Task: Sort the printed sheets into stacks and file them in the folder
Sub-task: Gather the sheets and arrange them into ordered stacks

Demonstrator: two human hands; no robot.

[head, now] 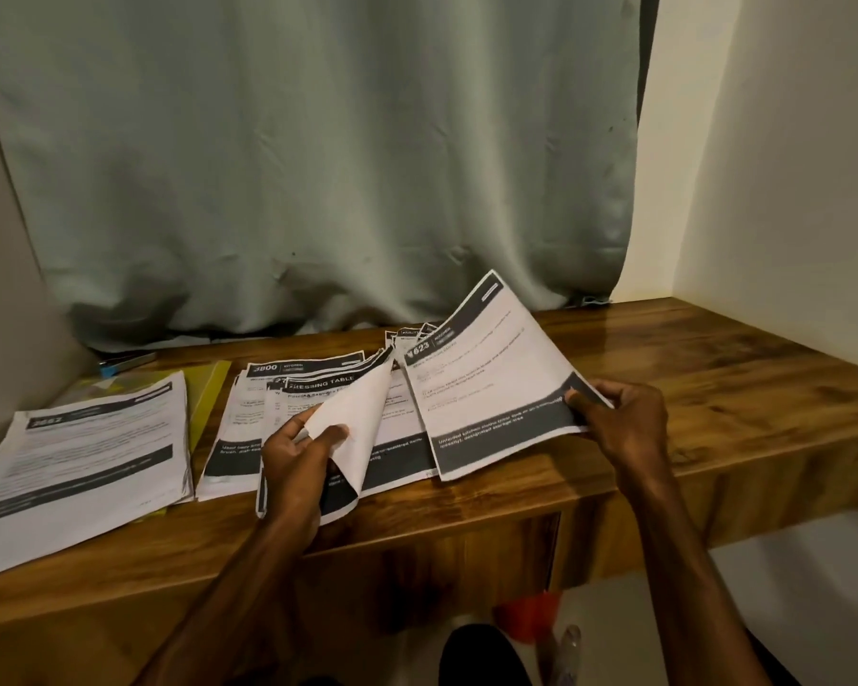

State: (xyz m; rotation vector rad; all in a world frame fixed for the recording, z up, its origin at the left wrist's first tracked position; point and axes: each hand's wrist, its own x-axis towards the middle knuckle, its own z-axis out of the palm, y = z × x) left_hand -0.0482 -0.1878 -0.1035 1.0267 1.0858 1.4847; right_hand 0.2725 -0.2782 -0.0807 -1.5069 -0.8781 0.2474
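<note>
We work at a wooden table [689, 388] set against a grey-green curtain [318, 165]. At the left of the table lies one squared stack [90, 453] of printed sheets. It rests partly on the yellow folder [206, 393], which lies flat and shows beside and beneath it. We cannot tell whether the folder holds any sheets. In the middle lies a loose fan of sheets [248, 418], overlapping and not squared. To its right, one raised sheet [491, 388], headed "623", is tilted up off the table. A curled sheet [357, 403] in the fan is turned over, blank side up.

Our right hand [620, 428] pinches the lower right corner of the raised sheet between thumb and fingers. Our left hand [293, 462] pinches the curled sheet at its turned edge, fingers closed on the paper.

Status, as we judge it:
- Sorting is partly done. One stack is formed, and the fan of sheets is yet to be divided and squared.
- Filing has not begun as far as we can see, since no sheets show inside the folder.
- Steps left: place the two held sheets, finish the stacks, then load the folder.
</note>
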